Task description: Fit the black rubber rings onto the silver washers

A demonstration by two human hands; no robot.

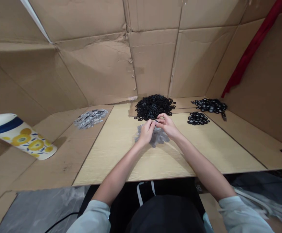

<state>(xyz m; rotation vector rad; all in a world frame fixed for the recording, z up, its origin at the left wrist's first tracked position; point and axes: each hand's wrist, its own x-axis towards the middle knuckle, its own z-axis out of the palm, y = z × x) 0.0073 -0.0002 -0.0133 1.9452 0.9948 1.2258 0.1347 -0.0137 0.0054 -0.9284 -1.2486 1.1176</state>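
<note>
**Two hands pinching over a heap of grey rings (160,137)**

From the head camera, the left hand (146,132) and right hand (167,125) meet, fingertips (151,123) pressed together on something too small to tell. The heap lies beneath them, mid-table (204,152). A large black ring pile (153,106) sits at the far edge; two smaller black piles (198,118) lie toward the far right corner.

Soft, even light fills the scene from a source out of view, with no hard glare. Faint shadows lie beneath the forearms (199,165) on the pale wooden board (211,152) and beside the patterned cup (19,136) at left. Wide-angle distortion bends the cardboard walls (102,68) towards the edges, and the small black rings (153,106) look slightly soft.
</note>
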